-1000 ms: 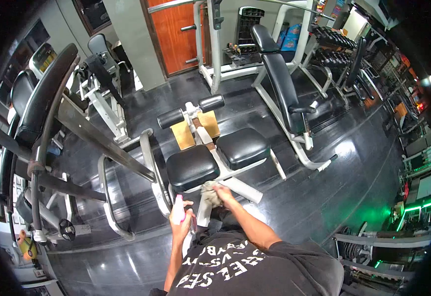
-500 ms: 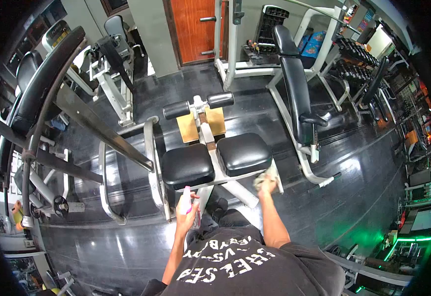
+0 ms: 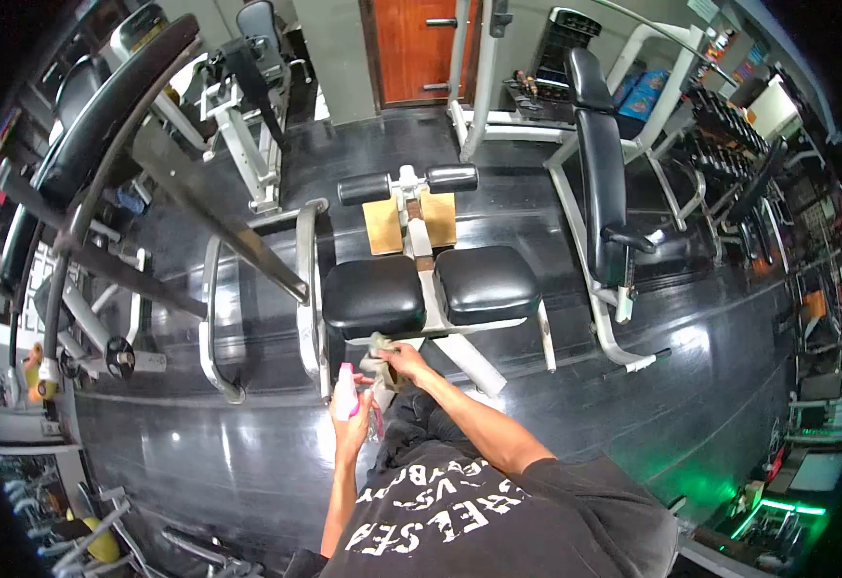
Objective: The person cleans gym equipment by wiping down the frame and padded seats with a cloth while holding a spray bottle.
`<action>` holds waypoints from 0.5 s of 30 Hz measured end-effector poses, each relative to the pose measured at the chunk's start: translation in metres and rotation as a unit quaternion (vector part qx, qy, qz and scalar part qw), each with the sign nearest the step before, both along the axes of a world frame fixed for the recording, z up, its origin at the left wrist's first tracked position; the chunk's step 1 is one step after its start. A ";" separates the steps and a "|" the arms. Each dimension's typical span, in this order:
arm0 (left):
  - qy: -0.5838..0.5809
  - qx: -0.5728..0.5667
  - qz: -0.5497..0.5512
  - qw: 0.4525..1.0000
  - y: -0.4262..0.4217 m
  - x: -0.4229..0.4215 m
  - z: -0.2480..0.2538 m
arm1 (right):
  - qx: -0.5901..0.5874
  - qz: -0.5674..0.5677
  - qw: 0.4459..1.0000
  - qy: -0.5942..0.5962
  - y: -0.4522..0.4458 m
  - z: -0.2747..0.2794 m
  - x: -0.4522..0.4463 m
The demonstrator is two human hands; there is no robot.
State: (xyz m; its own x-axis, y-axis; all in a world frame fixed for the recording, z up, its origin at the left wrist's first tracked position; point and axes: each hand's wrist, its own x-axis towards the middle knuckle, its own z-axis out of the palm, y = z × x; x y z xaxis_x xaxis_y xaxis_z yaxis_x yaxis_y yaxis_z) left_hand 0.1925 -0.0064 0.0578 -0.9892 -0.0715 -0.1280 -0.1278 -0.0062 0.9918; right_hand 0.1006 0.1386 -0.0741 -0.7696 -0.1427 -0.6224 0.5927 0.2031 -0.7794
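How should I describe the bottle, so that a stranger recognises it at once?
In the middle stands a bench with two black seats. In front, the person's left hand holds the bottle. Its white and bright pink colours set it apart from the dull cloth in the right hand.

I count two black padded seats (image 3: 375, 294) on one white bench (image 3: 471, 366); before it, one beige cloth (image 3: 379, 350), one pink-and-white spray bottle (image 3: 345, 393).

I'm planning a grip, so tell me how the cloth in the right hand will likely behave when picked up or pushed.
The cloth will likely flop and crumple, since it shows loose, uneven folds at the right hand. It is probably light, as it looks like a small piece of fabric. Rolling seems unlikely, given its irregular outline.
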 end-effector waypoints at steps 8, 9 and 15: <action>-0.022 -0.017 0.062 0.998 -0.016 0.050 0.028 | -0.288 -0.036 0.946 -0.148 -0.069 0.011 -0.003; -0.036 -0.024 0.081 0.996 -0.020 0.059 0.029 | -0.274 -0.053 0.949 -0.149 -0.077 0.008 -0.008; -0.043 -0.023 0.164 0.985 -0.038 0.109 0.019 | -0.326 -0.154 0.923 -0.133 -0.071 -0.020 -0.021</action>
